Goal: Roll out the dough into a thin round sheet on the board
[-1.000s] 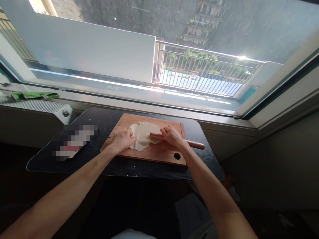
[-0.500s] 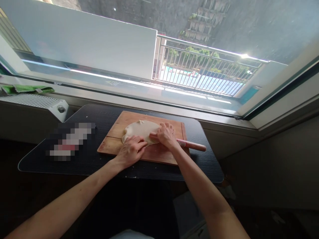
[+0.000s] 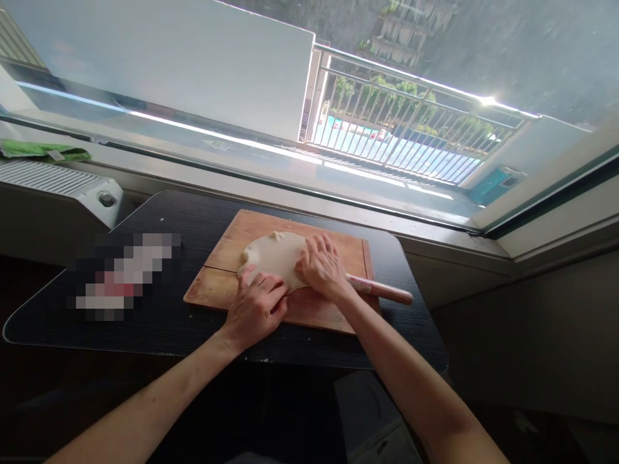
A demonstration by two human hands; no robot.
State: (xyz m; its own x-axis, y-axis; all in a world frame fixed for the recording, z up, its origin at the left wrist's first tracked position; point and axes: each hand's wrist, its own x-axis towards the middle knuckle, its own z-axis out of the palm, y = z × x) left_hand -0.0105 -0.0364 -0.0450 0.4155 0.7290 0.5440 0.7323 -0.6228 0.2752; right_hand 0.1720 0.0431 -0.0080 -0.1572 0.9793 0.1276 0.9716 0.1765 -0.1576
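A flat, pale sheet of dough (image 3: 273, 253) lies on a wooden board (image 3: 210, 287), with small raised folds along its left and far edges. My left hand (image 3: 257, 301) is at the near-left edge of the dough, its fingers bent and closed onto it. Over the dough's right side, my right hand (image 3: 323, 264) is curled on the left part of a rolling pin (image 3: 387, 291). That end of the pin is hidden beneath the hand; the other end sticks out to the right past the board.
The board rests on a dark table (image 3: 159, 316) with rounded corners. A blurred-out item (image 3: 128, 274) lies at the table's left. Beyond are a radiator (image 3: 58, 183), a green cloth (image 3: 46, 151) and a large window, with a metal railing (image 3: 411, 122) outside.
My right hand has shifted slightly left over the pin and now covers its left end, which showed before. My left hand stays at the dough's near edge, and the view has tilted slightly.
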